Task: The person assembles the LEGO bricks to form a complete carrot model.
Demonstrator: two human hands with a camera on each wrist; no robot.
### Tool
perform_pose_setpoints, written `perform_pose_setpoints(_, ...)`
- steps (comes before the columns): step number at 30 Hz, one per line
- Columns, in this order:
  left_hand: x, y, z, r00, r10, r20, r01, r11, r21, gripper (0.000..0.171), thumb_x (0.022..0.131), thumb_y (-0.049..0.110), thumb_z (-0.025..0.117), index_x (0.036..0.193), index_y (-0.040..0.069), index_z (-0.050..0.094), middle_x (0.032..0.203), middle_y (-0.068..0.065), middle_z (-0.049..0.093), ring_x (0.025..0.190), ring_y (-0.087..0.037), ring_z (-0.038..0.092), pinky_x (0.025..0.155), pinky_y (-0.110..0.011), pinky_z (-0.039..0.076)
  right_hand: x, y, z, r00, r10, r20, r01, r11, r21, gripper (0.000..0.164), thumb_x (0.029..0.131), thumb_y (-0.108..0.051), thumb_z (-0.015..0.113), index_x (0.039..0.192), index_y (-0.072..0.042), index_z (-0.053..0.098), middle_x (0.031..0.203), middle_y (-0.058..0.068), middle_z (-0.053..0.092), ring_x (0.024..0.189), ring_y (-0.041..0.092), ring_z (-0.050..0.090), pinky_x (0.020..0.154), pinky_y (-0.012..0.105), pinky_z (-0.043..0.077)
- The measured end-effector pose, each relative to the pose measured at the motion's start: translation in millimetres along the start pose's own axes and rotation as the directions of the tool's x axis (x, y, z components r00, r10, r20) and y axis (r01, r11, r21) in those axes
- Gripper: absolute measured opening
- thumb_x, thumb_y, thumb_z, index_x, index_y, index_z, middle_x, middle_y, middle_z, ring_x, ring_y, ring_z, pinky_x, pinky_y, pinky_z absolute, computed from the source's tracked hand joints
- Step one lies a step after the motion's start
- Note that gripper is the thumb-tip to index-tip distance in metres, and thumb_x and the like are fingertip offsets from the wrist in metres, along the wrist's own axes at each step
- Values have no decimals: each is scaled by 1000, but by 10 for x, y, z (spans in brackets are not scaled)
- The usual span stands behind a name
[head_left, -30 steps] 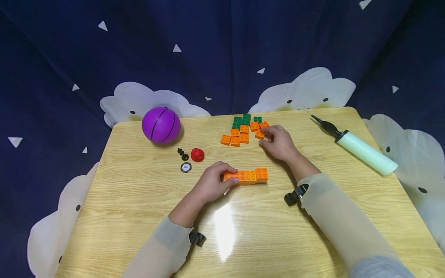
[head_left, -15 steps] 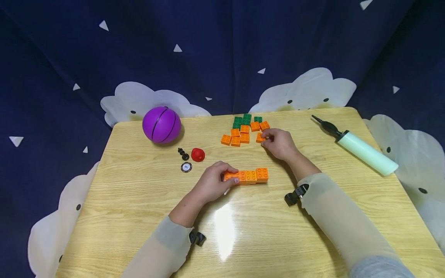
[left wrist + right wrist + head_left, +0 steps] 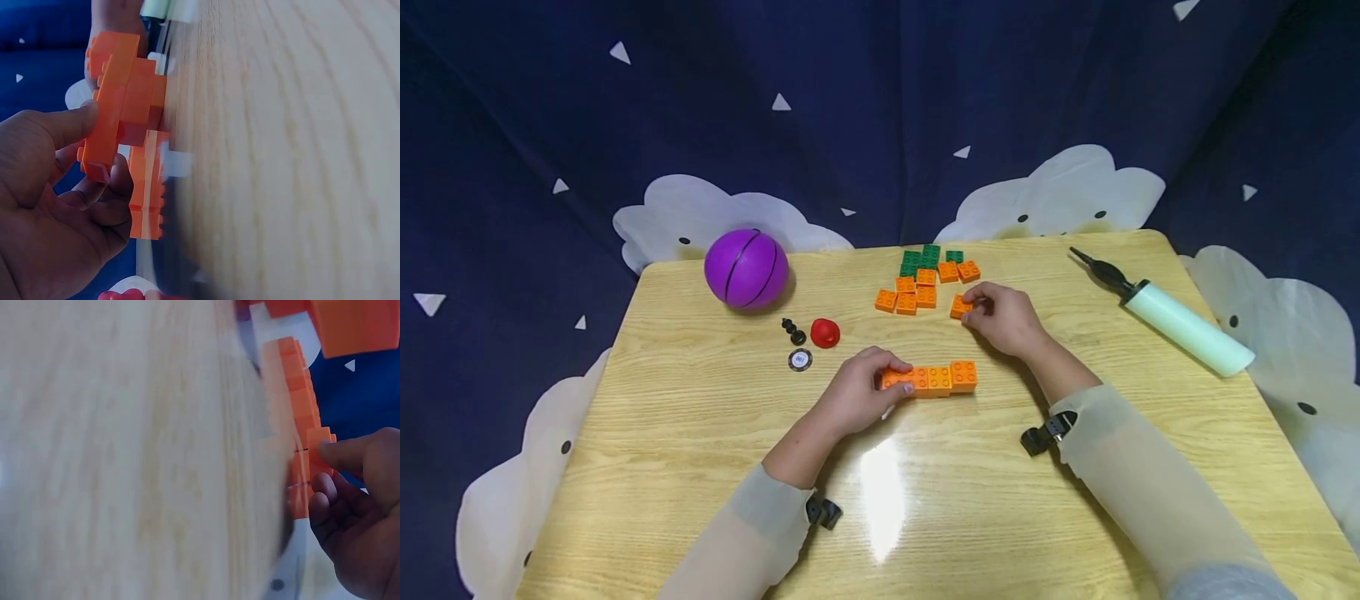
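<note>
My left hand (image 3: 859, 393) grips the left end of a row of joined orange building bricks (image 3: 940, 381), thumb on the near side. The left wrist view shows these bricks (image 3: 106, 119) built in stepped layers, with one raised brick at the far end. Farther back, my right hand (image 3: 1006, 318) pinches a single orange brick (image 3: 958, 307) between thumb and fingers. In the right wrist view the thumb lies against that brick (image 3: 319, 449). Several loose orange bricks (image 3: 906, 303) lie to its left and behind, beside a cluster of green bricks (image 3: 930, 255).
A purple ball (image 3: 747, 270) sits at the back left. Nearer are a black chess piece (image 3: 796, 335), a small red hat (image 3: 825, 333) and a poker chip (image 3: 801, 360). On the right lies a hand pump (image 3: 1187, 327). A dark curtain (image 3: 865, 108) hangs behind the table.
My right hand has drawn its orange brick a little toward me, away from the loose bricks behind. The left hand and the joined bricks stay in place.
</note>
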State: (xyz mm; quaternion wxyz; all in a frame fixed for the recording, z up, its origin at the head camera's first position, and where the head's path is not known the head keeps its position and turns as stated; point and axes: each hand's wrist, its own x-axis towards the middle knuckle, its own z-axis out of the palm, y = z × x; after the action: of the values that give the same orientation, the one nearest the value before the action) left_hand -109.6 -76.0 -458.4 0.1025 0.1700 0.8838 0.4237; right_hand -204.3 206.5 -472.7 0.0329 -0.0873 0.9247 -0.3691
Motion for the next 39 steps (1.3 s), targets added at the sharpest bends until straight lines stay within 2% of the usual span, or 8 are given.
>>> perform_pose_setpoints(11, -3, -3, 3, 1000, -1, -8, 1, 1000, 12, 23, 94, 29, 79, 116, 21, 76, 118, 5, 68, 101, -17, 58, 88, -37, 48, -171, -197, -68, 995, -93, 28, 93, 996, 8, 35, 96, -12, 73, 131, -9, 70, 105, 9, 70, 86, 23, 65, 76, 39, 55)
perform_pose_setpoints(19, -1, -6, 15, 1000, -6, -6, 6, 1000, 12, 23, 94, 29, 79, 116, 21, 76, 119, 5, 68, 106, -16, 59, 92, -37, 49, -314, -332, -116, 989, -141, 46, 140, 990, 14, 34, 98, -15, 72, 132, -11, 71, 113, 7, 69, 86, 21, 62, 78, 38, 54)
perform_pose_setpoints(28, 4, 2, 12, 1000, -10, -3, 10, 1000, 10, 23, 94, 29, 79, 116, 21, 76, 118, 5, 67, 104, -16, 59, 91, -38, 49, -457, -456, -148, 974, -223, 45, 221, 974, 38, 32, 97, -13, 72, 129, -13, 72, 116, 2, 70, 84, 17, 61, 70, 34, 54)
perform_pose_setpoints(39, 6, 1, 8, 1000, -13, -2, 13, 1000, 13, 23, 94, 30, 79, 116, 21, 76, 118, 5, 67, 103, -16, 59, 91, -37, 49, -610, -561, -151, 967, -240, 85, 237, 970, 51, 31, 96, -19, 74, 127, -17, 72, 116, 0, 69, 78, 20, 59, 66, 35, 52)
